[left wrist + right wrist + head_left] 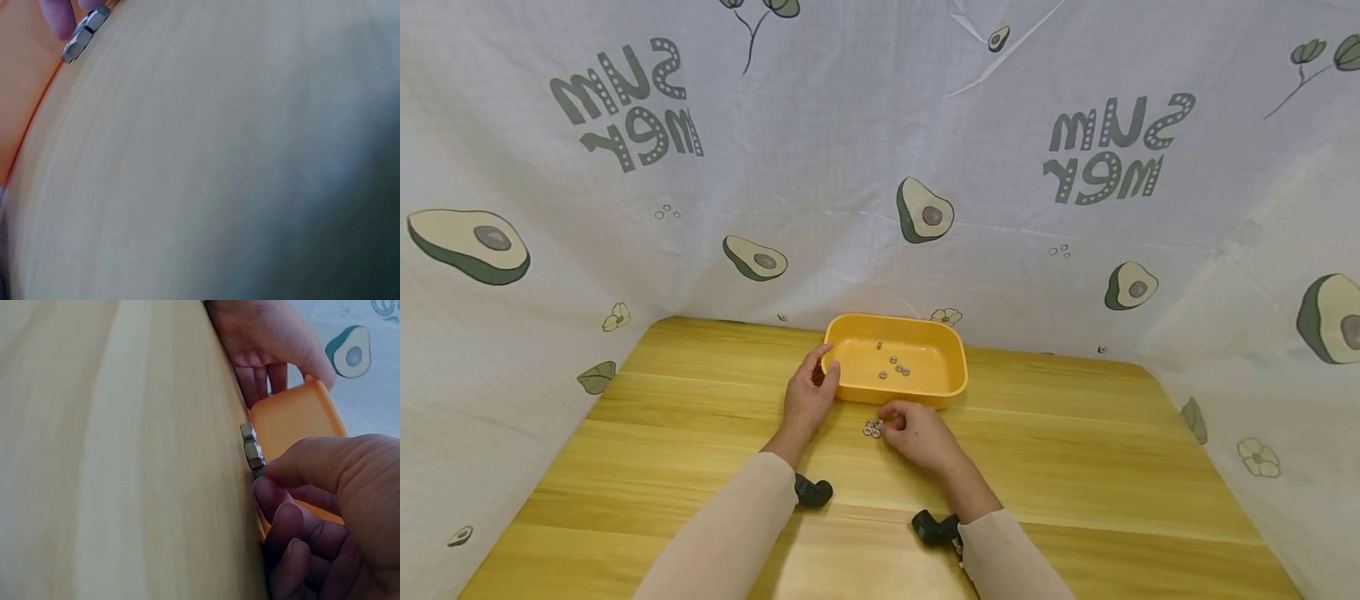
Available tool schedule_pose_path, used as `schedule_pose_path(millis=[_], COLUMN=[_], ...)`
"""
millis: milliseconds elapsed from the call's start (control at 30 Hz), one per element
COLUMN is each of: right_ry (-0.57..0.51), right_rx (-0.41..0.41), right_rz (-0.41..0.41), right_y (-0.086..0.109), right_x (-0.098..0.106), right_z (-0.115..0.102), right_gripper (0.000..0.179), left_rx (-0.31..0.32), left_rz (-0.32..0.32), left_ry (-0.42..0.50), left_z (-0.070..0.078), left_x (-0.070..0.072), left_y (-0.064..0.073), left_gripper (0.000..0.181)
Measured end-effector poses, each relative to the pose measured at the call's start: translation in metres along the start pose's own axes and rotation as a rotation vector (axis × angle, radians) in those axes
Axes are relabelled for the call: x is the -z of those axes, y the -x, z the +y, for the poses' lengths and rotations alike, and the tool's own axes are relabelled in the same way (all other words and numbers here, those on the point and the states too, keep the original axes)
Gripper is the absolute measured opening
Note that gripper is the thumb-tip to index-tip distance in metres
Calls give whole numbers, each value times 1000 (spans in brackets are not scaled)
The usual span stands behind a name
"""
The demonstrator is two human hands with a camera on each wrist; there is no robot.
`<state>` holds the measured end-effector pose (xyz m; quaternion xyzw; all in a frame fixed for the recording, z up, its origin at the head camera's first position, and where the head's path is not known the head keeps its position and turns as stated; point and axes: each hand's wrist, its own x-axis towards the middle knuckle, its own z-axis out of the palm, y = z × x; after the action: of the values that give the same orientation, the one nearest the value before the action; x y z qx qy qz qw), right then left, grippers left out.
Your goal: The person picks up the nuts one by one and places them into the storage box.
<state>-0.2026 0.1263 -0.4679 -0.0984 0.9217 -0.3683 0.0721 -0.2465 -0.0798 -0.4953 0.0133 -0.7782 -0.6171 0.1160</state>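
Note:
A yellow plastic tray [895,395] stands at the back middle of the wooden table, with several small metal nuts [883,375] scattered on its floor. My left hand [807,400] grips the tray's left end, thumb at the rim and fingers along the outer wall. Just in front of the tray, a small cluster of hex nuts [868,430] lies on the table. At the right side of this cluster, my right hand [922,438] pinches a nut between thumb and index finger. The right wrist view shows two more nuts [252,454] beside those fingertips, and the pinched one is mostly hidden.
The wooden table [1097,467] carries the tray near its back edge. A white cloth [835,150] printed with avocados hangs behind and along the sides. Dark wrist devices [936,528] sit below both hands by the sleeves.

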Motion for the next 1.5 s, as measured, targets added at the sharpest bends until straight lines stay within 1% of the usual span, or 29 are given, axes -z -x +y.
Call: schedule_pose_path(millis=[233, 600, 767, 933, 1267, 1500], right_ry=[20, 29, 31, 35, 28, 17], right_rx=[-8, -7, -12, -4, 14, 14], right_rz=[-12, 1, 2, 8, 17, 4], right_y=[-1, -1, 0, 0, -1, 0], right_x=[-1, -2, -1, -2, -3, -1], right_z=[-2, -1, -2, -1, 2, 2], right_gripper=[14, 11, 11, 11, 11, 12], left_rx=[2, 10, -1, -7, 10, 11], left_rz=[-2, -7, -1, 0, -3, -2], left_ry=[4, -10, -4, 7, 11, 7], left_z=[-1, 1, 2, 1, 1, 0], left_x=[0, 0, 0, 0, 0, 0], left_y=[0, 0, 0, 0, 0, 0], left_gripper=[44, 44, 44, 44, 44, 43])
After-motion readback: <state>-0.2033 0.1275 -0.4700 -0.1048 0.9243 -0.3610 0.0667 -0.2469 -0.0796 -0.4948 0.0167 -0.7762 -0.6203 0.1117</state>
